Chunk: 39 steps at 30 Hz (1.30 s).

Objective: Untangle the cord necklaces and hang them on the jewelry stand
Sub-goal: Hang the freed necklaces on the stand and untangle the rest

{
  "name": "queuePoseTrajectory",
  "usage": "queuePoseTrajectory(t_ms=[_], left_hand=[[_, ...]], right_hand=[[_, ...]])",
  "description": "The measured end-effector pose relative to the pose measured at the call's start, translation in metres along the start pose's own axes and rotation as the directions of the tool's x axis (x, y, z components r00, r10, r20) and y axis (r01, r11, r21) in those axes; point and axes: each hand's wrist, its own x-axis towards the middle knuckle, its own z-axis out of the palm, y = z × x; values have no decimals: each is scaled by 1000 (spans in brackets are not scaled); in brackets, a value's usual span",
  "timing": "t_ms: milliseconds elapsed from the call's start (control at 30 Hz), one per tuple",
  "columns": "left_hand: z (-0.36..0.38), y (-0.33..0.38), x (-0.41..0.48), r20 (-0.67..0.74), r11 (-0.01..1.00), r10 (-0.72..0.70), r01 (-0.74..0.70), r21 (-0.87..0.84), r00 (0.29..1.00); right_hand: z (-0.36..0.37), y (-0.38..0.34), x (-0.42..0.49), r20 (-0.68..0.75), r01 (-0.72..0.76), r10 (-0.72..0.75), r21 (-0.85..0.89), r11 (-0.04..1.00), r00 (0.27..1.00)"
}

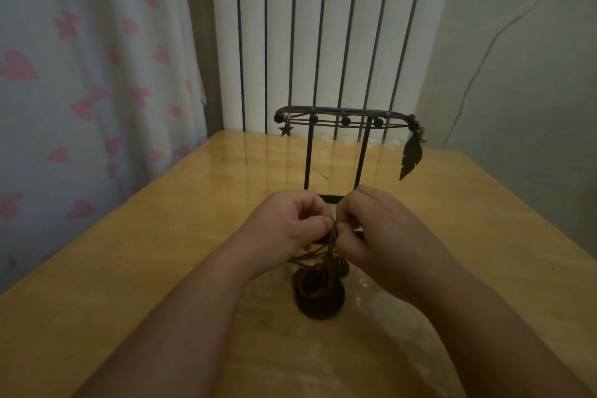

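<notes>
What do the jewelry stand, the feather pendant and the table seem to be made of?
Jewelry stand: probably metal, painted black; its rods are very thin and straight.
Feather pendant: flat, dark brown, perhaps metal or wood; the dim light leaves it open.
Table: light wood or wood-look top with glossy finish; it reflects the stripes of the radiator.

A glossy, honey-coloured wooden counter (155, 268) fills the lower half of the room, pushed into a corner. Its far end catches pale reflections of the white panel radiator (342, 26) standing upright behind it, whose tall slats are separated by dark vertical gaps. To the left hangs a white curtain (80, 74) in loose folds, printed with pink heart-like shapes and reaching down past the counter's edge. To the right is a plain greyish wall (533, 90), with a thin dark line (481, 64) running crookedly down it; crack or wire, I cannot tell.
</notes>
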Motion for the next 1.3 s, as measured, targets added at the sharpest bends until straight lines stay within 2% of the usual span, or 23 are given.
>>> queuePoseTrajectory(t_ms=[400,1300], left_hand=[[2,1,0,17,999,-39,39,19,999],[3,-1,1,27,1000,-17,17,17,999]], right_hand=[[0,2,0,-8,2,-2,-14,1000,1000],[0,1,0,-24,26,-28,-102,994,999]])
